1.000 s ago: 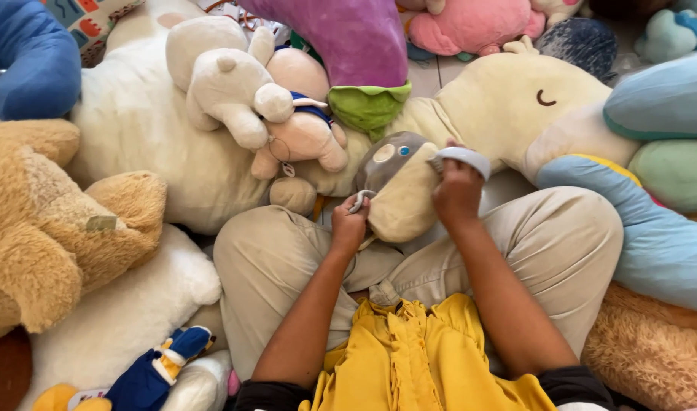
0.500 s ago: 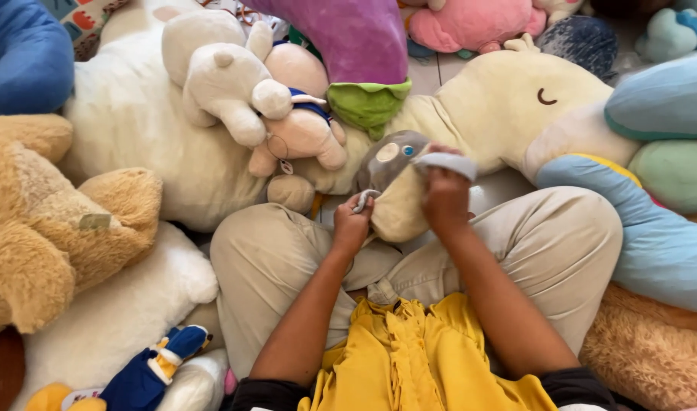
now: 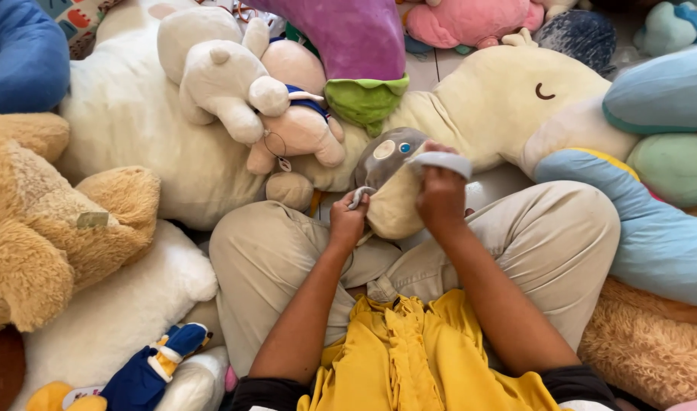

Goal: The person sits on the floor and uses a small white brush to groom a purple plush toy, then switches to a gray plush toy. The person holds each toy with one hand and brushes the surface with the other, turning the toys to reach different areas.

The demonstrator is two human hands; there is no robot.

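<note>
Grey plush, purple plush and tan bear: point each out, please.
grey plush (image 3: 394,152), head view, on its grey head.
purple plush (image 3: 348,34), head view, on its body.
tan bear (image 3: 52,221), head view, on its furry body.

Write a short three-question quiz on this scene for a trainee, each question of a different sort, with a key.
1. True or false: both hands hold the same grey and cream plush toy.
2. Which toy lies directly beyond the plush toy, at its far side?
A. the tan teddy bear
B. the long cream plush with a closed eye
C. the blue and yellow doll
3. Fill in: the right hand grips a pale grey ___ of the toy.

Key
1. True: the left hand pinches a small grey part at its side, and the right hand grips it higher up.
2. B
3. Ear or flap; which cannot be told.
</note>
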